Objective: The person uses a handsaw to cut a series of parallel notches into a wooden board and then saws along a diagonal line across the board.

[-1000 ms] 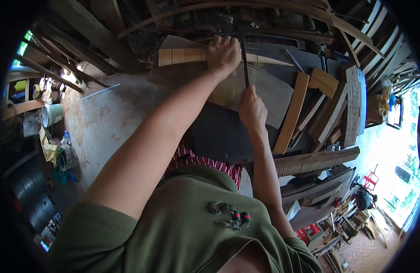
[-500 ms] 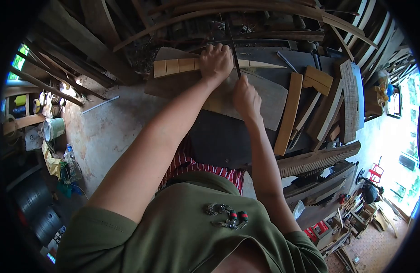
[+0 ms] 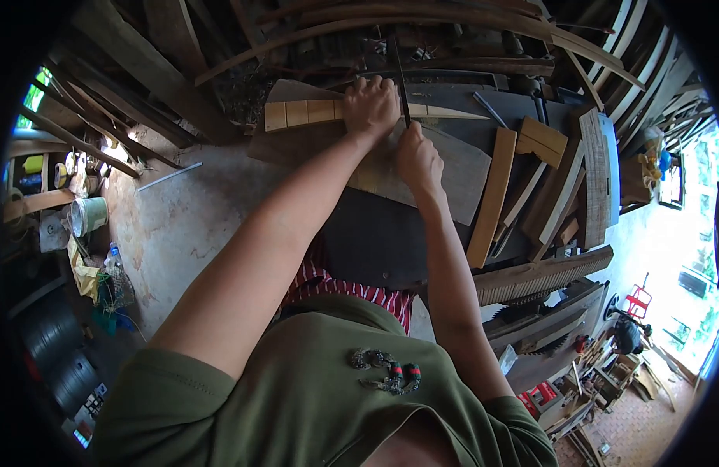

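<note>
My left hand (image 3: 372, 107) is closed over a light wooden strip (image 3: 307, 113) marked with cross lines, pressing it on a flat brown board (image 3: 453, 159). To its right, my right hand (image 3: 421, 154) is wrapped round the near end of a long thin dark saw (image 3: 401, 82), whose handle is hidden in my fingers. The saw crosses the strip close beside my left hand and points away from me. Beyond it the strip tapers to a point at the right. Under the board lies a dark work surface (image 3: 375, 241).
Right of the board are a long wooden piece (image 3: 493, 198), a notched block (image 3: 541, 142), a metal rod (image 3: 490, 109) and curved planks (image 3: 597, 175). Long timbers (image 3: 134, 66) lean at the upper left. A ribbed wooden piece (image 3: 542, 278) lies at the lower right.
My right hand has shifted slightly away from me, towards the strip, together with the saw. My left hand stays on the strip.
</note>
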Motion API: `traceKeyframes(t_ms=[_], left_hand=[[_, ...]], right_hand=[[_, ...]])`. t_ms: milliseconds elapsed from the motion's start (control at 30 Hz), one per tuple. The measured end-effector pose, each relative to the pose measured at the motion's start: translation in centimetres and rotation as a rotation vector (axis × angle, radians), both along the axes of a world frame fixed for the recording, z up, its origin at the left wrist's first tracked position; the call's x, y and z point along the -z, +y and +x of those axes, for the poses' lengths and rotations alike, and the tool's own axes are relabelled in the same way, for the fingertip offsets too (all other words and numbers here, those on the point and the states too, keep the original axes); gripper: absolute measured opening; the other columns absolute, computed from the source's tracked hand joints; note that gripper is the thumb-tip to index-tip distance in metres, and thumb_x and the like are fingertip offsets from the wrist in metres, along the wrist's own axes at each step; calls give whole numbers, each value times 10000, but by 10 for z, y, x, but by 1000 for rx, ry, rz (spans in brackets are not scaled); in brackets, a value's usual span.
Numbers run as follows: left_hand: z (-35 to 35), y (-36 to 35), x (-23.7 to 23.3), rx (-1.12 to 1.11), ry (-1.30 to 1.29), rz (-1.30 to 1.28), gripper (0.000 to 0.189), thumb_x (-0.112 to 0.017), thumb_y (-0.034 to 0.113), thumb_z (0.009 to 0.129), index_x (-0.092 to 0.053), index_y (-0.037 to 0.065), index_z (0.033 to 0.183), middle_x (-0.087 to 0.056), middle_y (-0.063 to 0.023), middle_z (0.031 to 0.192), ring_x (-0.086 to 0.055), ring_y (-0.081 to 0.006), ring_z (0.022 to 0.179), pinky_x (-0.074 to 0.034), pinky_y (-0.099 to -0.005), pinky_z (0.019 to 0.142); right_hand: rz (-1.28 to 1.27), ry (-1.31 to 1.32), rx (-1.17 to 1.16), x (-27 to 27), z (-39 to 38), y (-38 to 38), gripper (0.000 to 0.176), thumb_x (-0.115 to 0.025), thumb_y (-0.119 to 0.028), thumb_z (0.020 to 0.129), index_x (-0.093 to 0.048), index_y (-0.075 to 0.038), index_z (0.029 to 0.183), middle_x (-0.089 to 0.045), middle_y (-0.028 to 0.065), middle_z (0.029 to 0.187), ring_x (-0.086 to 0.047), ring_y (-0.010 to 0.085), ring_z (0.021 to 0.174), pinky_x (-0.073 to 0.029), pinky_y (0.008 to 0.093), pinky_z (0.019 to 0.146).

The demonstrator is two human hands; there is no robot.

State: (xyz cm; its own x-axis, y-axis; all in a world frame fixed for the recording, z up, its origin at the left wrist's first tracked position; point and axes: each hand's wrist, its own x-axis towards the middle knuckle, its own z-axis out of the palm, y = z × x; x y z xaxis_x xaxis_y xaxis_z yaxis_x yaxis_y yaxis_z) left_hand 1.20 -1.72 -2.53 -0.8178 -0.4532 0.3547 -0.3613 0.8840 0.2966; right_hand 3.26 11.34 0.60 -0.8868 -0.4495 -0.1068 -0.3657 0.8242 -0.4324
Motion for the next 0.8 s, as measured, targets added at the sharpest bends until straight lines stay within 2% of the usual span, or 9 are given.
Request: traceKeyframes(t_ms=[100,167,267,467,667,700,800], left_hand=[[1,0,-1,9,-33,-34,216,-539,280,926,-653,106,866,-675,-56,927,-635,-272,943,-514,-415,794],[2,-2,-3,4,-37,-37,216,-541,281,925,-654,108,862,-676,-52,921,-635,-269,941,-514,-413,788],[2,-2,-2,15,-22,-38,214,-547,279,922,-657,111,849,-675,-46,904,-635,-262,928,-513,-412,769],[2,-1,0,17,-5,-29,223,-538,280,928,-648,105,845,-671,-51,899,-633,-277,911,-508,-422,771],[3,-1,-2,37,12,-11,225,-526,277,933,-648,105,853,-668,-53,907,-630,-283,917,-503,-431,772],[2,-1,0,37,18,4,185,-555,258,882,-652,108,834,-676,-60,892,-622,-269,921,-479,-427,798],[1,-2,3,44,30,-10,198,-542,258,900,-652,106,838,-677,-60,904,-621,-272,926,-478,-427,807]], right_hand=[[27,-27,12,-9,6,3,131,-457,-151,913,-463,-36,976,-665,283,828,-652,480,806,-505,567,743],[88,-149,39,-19,25,17,137,-452,-144,910,-469,-33,990,-669,277,857,-654,475,826,-512,555,742],[103,-148,45,-24,32,19,135,-450,-143,912,-471,-37,993,-670,274,852,-655,474,826,-513,552,737],[32,-45,30,-5,0,-3,132,-444,-160,926,-460,-44,987,-664,283,815,-652,481,804,-501,573,729],[67,-142,24,-13,35,26,121,-424,-151,929,-454,-44,976,-665,277,823,-653,478,798,-506,569,724],[69,-149,23,-12,33,23,121,-424,-151,929,-454,-44,976,-665,277,823,-653,478,798,-506,569,724],[78,-98,26,-8,5,3,119,-427,-151,927,-454,-43,969,-664,275,816,-656,471,794,-510,565,725]])
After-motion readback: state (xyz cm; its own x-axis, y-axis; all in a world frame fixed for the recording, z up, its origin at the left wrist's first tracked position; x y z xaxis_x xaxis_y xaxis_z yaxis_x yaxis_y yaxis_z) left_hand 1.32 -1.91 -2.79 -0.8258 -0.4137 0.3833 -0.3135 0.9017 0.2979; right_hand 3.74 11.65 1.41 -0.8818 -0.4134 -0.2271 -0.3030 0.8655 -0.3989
